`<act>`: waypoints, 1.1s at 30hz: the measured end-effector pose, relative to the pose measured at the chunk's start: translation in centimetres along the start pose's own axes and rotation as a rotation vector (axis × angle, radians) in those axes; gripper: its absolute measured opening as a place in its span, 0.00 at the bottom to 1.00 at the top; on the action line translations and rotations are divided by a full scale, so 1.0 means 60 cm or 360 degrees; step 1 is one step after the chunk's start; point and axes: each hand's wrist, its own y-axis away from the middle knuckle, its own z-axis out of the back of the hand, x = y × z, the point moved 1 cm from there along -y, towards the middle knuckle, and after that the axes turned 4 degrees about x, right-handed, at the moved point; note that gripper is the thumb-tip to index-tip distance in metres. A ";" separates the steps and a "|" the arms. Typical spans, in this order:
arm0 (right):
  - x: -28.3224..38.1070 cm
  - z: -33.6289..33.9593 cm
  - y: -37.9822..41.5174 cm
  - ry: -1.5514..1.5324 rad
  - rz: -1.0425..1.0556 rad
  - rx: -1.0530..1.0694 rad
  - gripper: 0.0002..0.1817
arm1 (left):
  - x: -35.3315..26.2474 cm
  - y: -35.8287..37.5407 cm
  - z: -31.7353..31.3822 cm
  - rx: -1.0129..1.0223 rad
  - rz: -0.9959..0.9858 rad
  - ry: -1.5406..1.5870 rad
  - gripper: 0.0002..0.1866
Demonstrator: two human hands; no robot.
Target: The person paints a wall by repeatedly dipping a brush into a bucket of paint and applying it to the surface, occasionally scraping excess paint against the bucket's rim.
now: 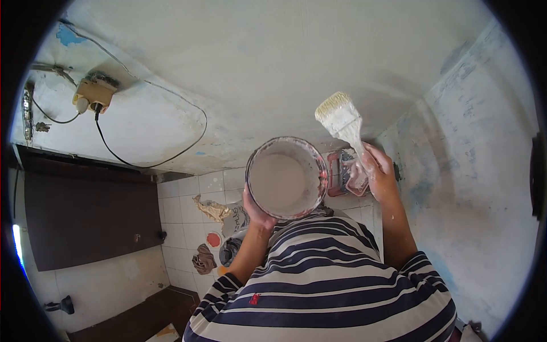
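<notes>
My left hand (259, 212) is closed on the side of a round bucket (322, 178), which has a stained rim and holds greyish-white paint (278, 183). To the right of the bucket, my right hand (379, 170) grips the handle of a wide brush (340, 118). White paint coats the brush, and its bristles point up and to the left, apart from both bucket and wall. In front of me is a pale wall (256, 68) with patchy paint.
A socket box (91, 96) with plugs and a loose black cable hangs on the wall at upper left. Below it is a dark panel (91, 214). On the tiled floor lie a crumpled cloth (204, 260), bags and a red lid (213, 239). A paint-smeared pink container (336, 185) stands behind my right hand.
</notes>
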 end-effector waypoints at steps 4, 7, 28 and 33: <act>0.054 0.004 0.038 0.0198 0.0035 -0.0005 0.20 | -0.004 -0.019 -0.046 0.0214 0.0066 0.0082 0.37; 0.098 -0.010 0.044 0.0353 0.0304 0.0106 0.17 | -0.009 -0.031 -0.059 0.0194 0.0063 0.0045 0.37; 0.218 -0.135 0.020 0.1359 0.1278 0.0588 0.13 | -0.011 -0.042 -0.084 0.0337 0.0036 0.0150 0.34; 0.217 -0.154 0.006 0.1358 0.1109 0.0788 0.12 | -0.007 -0.044 -0.093 0.0398 -0.0036 0.0175 0.35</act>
